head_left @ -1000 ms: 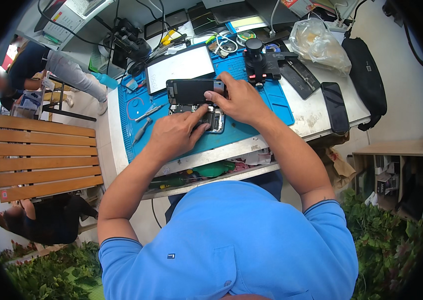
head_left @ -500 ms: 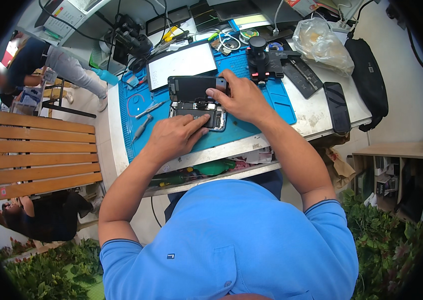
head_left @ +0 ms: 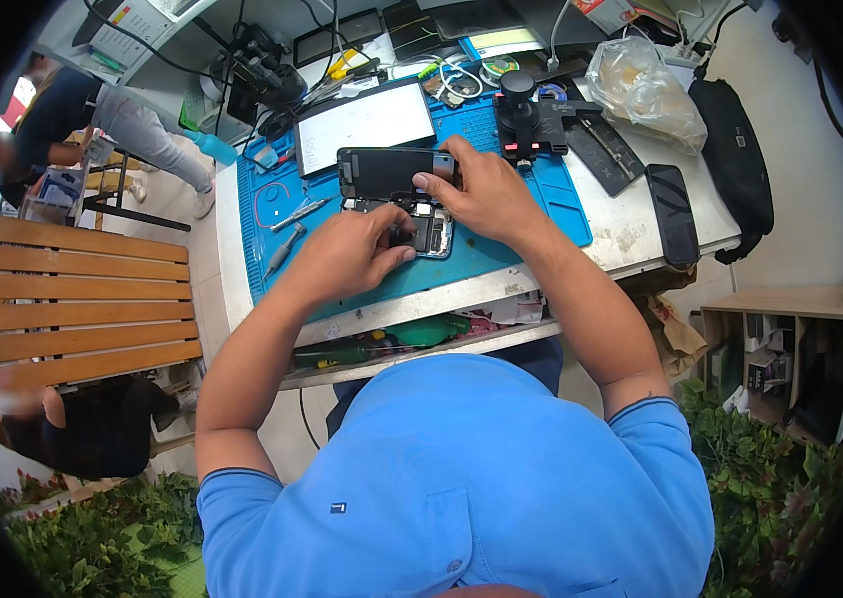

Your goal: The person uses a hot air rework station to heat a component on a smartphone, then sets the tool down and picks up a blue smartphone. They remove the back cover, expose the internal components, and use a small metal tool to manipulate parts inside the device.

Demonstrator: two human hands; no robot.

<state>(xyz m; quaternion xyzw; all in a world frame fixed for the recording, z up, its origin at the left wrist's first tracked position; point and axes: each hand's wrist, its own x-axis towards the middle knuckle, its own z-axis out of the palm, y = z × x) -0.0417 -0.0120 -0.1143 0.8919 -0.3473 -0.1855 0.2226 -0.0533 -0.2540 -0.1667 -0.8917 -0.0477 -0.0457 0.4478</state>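
Note:
An opened smartphone lies on a blue work mat (head_left: pixel 501 254). Its body (head_left: pixel 437 235) shows the dark battery and inner parts, and the black screen (head_left: pixel 381 172) is tilted up along the far side. My right hand (head_left: pixel 489 199) grips the screen's right end between thumb and fingers. Over the left part of the phone body is my left hand (head_left: pixel 353 247), its fingers bent down onto the inside and the thumb apart near the front edge. Those fingers hide part of the battery. Left of this hand lie a grey pen-like tool (head_left: pixel 285 250) and a slim screwdriver (head_left: pixel 302 213).
Behind the phone lies a white-topped panel (head_left: pixel 361 128). A black clamp-like device (head_left: pixel 519 120) stands at the back right, near a plastic bag (head_left: pixel 644 95), another phone (head_left: pixel 673 214) and a black pouch (head_left: pixel 732 154). An open drawer (head_left: pixel 421 351) sits under the front edge.
My left hand has drawn its fingers back and bent them, where they lay stretched across the battery before. The right hand keeps its hold on the screen.

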